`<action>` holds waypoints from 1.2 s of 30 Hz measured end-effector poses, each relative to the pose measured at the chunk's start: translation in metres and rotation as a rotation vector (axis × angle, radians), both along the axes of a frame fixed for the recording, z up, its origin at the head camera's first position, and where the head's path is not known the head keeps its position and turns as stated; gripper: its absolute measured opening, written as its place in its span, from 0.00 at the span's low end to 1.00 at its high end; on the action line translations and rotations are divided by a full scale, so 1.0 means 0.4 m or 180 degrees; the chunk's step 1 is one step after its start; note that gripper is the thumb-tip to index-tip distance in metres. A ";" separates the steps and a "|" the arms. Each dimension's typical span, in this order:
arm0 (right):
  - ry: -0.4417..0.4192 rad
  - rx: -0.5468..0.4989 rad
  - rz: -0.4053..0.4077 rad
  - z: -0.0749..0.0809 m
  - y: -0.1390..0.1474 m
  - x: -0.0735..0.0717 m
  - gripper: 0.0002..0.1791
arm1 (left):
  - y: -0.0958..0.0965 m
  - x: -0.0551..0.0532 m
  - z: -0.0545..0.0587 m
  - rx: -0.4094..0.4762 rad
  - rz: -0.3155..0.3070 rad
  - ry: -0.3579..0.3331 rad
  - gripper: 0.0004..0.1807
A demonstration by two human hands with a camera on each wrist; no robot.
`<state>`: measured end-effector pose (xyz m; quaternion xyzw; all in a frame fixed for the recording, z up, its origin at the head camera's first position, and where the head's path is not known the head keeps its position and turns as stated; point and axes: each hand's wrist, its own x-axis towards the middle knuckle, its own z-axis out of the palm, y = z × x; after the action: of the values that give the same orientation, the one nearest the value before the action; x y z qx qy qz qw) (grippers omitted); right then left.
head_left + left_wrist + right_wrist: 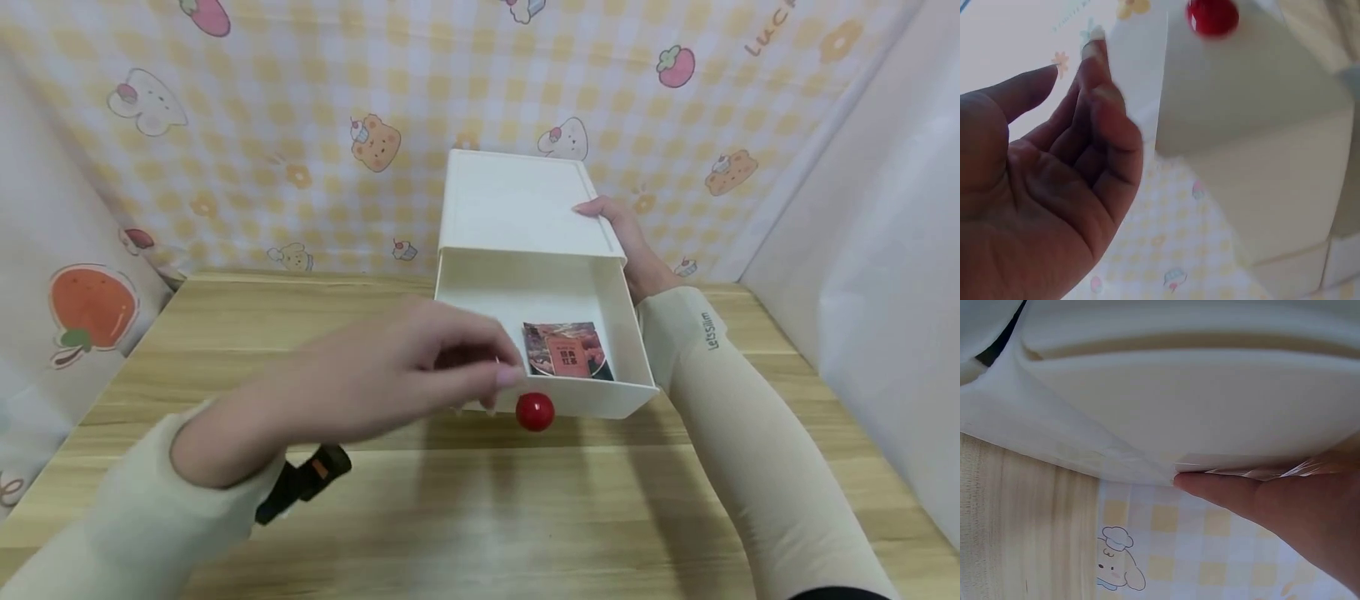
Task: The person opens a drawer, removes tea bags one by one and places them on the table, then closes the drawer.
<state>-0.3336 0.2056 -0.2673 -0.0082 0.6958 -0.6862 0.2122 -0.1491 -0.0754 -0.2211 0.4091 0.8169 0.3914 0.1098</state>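
Checked cloth (300,92) backs wooden table (420,525); left hand (408,367) loosely bent, right hand (630,246) holds white box (517,204).

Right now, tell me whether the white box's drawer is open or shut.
Open: the drawer juts out from its white casing, exposing its inside, where a printed sachet lies.

Farthest off, the head camera looks forward and down at the white drawer box (528,212). The close left-wrist view, apparently facing its front, shares the red knob (1212,17) at one o'clock; the right-wrist camera, nearest, has its side at twelve.
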 end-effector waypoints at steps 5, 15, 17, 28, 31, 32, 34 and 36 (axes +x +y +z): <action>-0.0017 -0.0008 -0.0008 -0.001 -0.002 0.001 0.32 | 0.000 -0.035 0.050 -0.0157 0.0116 0.0344 0.06; -0.0110 -0.0136 0.0025 0.010 -0.009 0.011 0.28 | 0.056 -0.070 0.066 -0.0805 0.0070 0.0912 0.03; -0.0120 -0.0142 0.0006 0.010 -0.010 0.011 0.28 | 0.069 -0.084 0.068 -0.0923 -0.0011 0.1014 0.03; -0.0106 -0.0274 -0.0077 -0.006 -0.004 0.005 0.27 | 0.110 -0.141 0.068 -0.1400 -0.0575 0.1532 0.07; -0.0117 -0.0247 -0.0076 -0.002 -0.004 0.008 0.27 | 0.123 -0.154 0.062 -0.1697 -0.0661 0.1776 0.13; -0.0109 -0.0259 -0.0076 -0.001 -0.004 0.009 0.26 | 0.127 -0.158 0.059 -0.1781 -0.0702 0.1828 0.16; -0.0103 -0.0328 -0.0104 0.003 -0.007 0.010 0.26 | 0.137 -0.166 0.051 -0.1885 -0.0802 0.1921 0.21; -0.0089 -0.0369 -0.0115 0.006 -0.008 0.010 0.26 | 0.145 -0.173 0.039 -0.1873 -0.0893 0.1941 0.24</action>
<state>-0.3297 0.2025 -0.2650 0.0017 0.6518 -0.7291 0.2087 -0.2183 -0.0174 -0.2053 0.5641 0.8251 -0.0150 0.0277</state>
